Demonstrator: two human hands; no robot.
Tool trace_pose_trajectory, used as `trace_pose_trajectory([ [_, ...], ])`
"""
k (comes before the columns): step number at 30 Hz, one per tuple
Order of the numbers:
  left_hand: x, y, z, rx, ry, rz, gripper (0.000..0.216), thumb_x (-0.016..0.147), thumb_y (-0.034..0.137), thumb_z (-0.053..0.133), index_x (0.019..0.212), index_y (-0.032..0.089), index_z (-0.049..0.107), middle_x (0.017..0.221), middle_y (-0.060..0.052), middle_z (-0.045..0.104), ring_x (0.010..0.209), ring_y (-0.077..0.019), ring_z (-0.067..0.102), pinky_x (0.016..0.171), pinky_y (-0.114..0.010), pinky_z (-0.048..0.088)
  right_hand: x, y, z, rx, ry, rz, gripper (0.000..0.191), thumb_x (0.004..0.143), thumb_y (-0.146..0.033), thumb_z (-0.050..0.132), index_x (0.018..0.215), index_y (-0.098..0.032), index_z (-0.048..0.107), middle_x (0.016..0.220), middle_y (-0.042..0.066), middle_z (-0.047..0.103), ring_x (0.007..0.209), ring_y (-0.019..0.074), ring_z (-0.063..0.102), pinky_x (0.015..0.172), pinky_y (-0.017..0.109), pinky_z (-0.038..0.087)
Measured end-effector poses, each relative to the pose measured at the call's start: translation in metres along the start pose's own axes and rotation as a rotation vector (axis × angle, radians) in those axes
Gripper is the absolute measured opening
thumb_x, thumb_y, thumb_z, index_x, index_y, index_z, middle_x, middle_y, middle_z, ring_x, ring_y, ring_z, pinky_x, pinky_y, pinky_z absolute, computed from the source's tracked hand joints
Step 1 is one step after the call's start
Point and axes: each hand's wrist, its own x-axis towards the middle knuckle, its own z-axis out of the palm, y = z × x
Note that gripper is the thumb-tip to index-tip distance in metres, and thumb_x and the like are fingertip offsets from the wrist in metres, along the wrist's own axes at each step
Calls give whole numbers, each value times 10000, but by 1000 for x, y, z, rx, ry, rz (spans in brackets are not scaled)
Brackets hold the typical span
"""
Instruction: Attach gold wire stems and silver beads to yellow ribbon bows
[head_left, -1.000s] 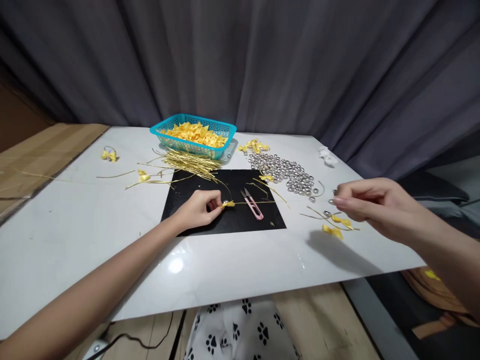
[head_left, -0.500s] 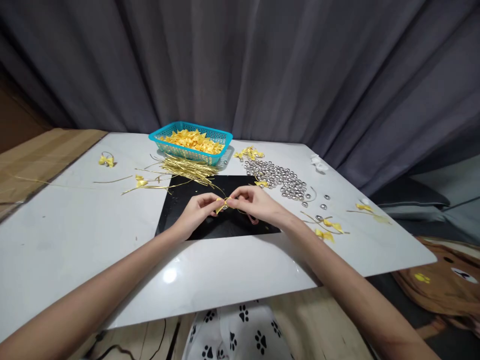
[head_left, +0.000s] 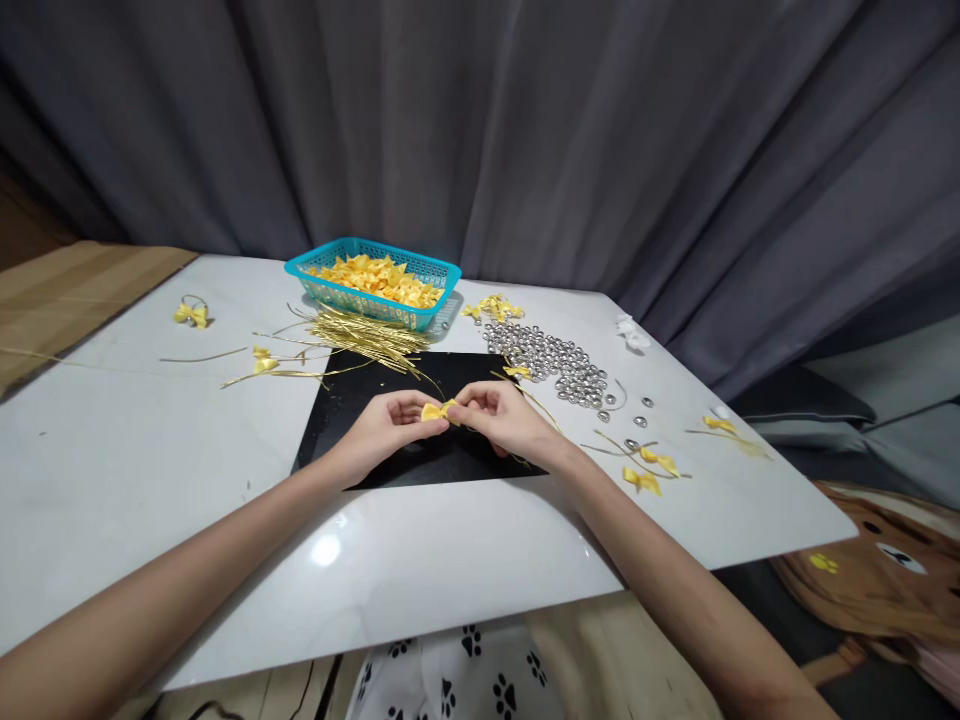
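A small yellow ribbon bow (head_left: 433, 411) is pinched between my two hands, over a black mat (head_left: 420, 465). My left hand (head_left: 386, 432) grips its left end between thumb and fingers. My right hand (head_left: 504, 418) is closed at the bow's right side, its thumb at the middle of the bow. A gold cord shows near the right hand, trailing behind the fingers; whether it is fixed to the bow I cannot tell. Just behind the mat lies a bundle of gold cords (head_left: 367, 337).
A blue basket (head_left: 446, 300) full of yellow bows stands at the back. Many silver ring-like pieces (head_left: 551, 358) are spread to the right. Bows with cords (head_left: 641, 481) lie at the right; another bow (head_left: 192, 315) sits far left. Cardboard (head_left: 82, 300) covers the left edge.
My hands have turned the bow so that more of its yellow face shows. The right fingers have closed in around its middle. The whole view has shifted slightly.
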Motion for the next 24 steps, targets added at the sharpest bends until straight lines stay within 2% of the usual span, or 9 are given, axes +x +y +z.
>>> trace_pose_trajectory([
  [2,0,-1,-1,23,-9,-18,257,613,251,773,813,136,659,776,-17,694,702,-108,606,690,-223,454,-2,-1,-5,125,31,-49,262,723,-397,621,815,-173,521,487,-92,314,352,32,240,335,173,170],
  [6,2,0,-2,37,-8,-41,285,634,237,750,874,132,639,736,-17,688,686,-113,609,671,-228,443,-15,-13,-28,419,205,-222,268,743,-435,484,881,-217,414,467,-99,248,383,53,149,391,190,95],
  [11,2,-2,-2,144,-49,25,373,675,228,708,999,156,535,641,37,616,602,-100,563,581,-213,387,-47,-49,-56,494,478,-432,202,675,-326,412,844,-217,426,420,-64,253,385,77,131,395,215,102],
  [13,1,-3,-2,188,-77,58,355,694,219,689,996,162,512,584,73,547,546,-74,501,555,-200,353,-57,-62,-64,451,534,-510,193,652,-281,409,827,-211,453,405,-50,268,386,88,146,388,226,119],
  [15,0,-3,-2,196,-110,64,337,706,213,679,990,163,504,567,84,512,530,-62,470,545,-193,339,-63,-69,-71,319,649,-677,179,647,-234,418,818,-215,467,422,-46,267,385,98,180,395,242,130],
  [17,-1,-2,-3,172,-152,48,353,707,217,683,1004,166,500,594,68,541,555,-71,497,543,-194,346,-62,-68,-81,53,798,-848,179,650,-166,452,816,-233,456,472,-45,269,414,110,273,431,254,171],
  [18,-1,-1,-3,148,-175,41,365,704,221,689,1012,169,500,620,53,567,580,-82,524,548,-198,358,-59,-63,-86,-115,834,-873,207,656,-128,471,826,-242,448,502,-42,293,449,116,330,458,259,200],
  [20,-2,-1,-4,84,-214,42,373,692,226,706,1003,177,505,682,27,613,637,-105,575,569,-210,392,-50,-50,-94,-431,729,-741,267,686,-95,481,900,-251,445,547,-40,382,464,109,341,484,264,211],
  [24,-2,0,-5,51,-227,36,228,683,229,722,836,154,570,706,1,650,640,-101,595,572,-207,407,-34,-15,-93,-635,363,-372,250,739,-155,510,983,-195,471,567,-42,439,495,112,396,511,254,279],
])
